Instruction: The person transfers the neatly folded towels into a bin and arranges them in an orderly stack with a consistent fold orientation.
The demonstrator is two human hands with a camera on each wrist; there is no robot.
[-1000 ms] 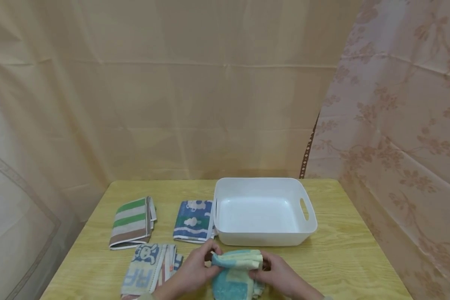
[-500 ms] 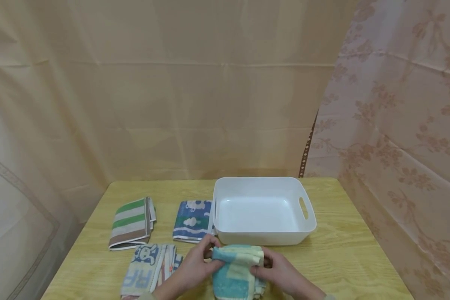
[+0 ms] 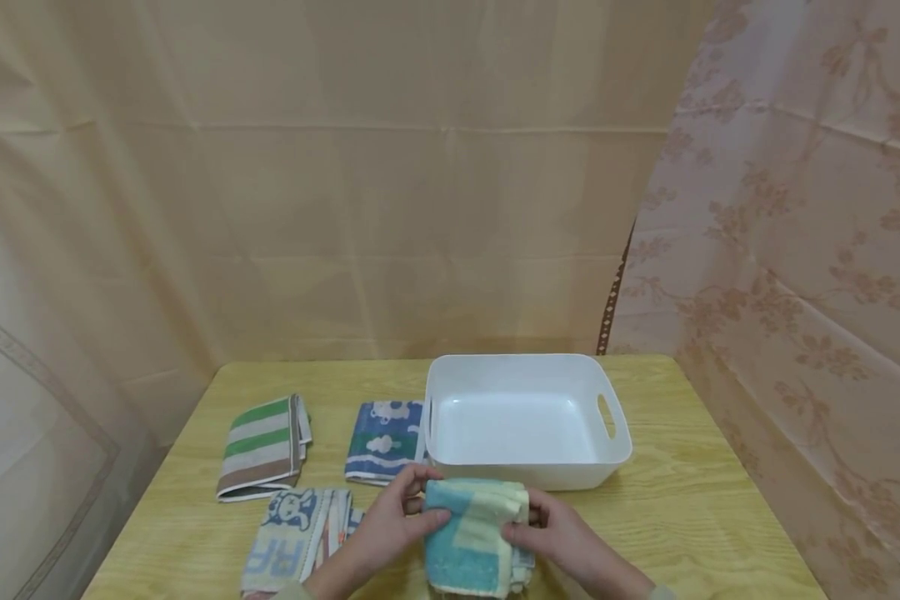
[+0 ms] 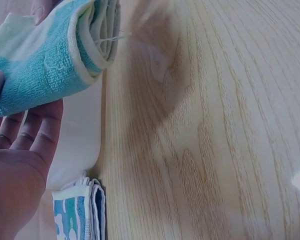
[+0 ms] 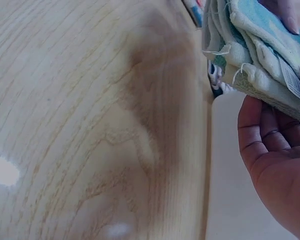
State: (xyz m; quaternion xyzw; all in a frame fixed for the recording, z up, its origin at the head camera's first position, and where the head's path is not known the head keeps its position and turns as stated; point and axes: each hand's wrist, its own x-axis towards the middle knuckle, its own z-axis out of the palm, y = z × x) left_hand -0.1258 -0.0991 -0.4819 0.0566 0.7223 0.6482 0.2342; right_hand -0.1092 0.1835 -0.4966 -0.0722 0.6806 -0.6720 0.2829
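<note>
A folded teal and pale yellow towel (image 3: 474, 542) is held between both hands, just in front of the white bin. My left hand (image 3: 399, 521) pinches its left edge, thumb on the front face and fingers behind. On the opposite edge, my right hand (image 3: 562, 533) grips in the same way. Both wrist views show the towel raised off the table; its stacked layers (image 4: 97, 37) and loose threads face the camera. A small label (image 5: 294, 84) hangs by the right thumb in the right wrist view.
The white bin (image 3: 528, 475) with side handle holes stands behind the hands. Left of it lies a folded blue patterned towel (image 3: 384, 442). A green, grey and brown striped towel (image 3: 258, 446) and a bear-print towel (image 3: 288, 542) lie farther left on the wooden table (image 3: 705, 500).
Both hands have lifted the teal and yellow towel slightly and tipped it, so more of its front face shows. The bin and the other towels stay in place.
</note>
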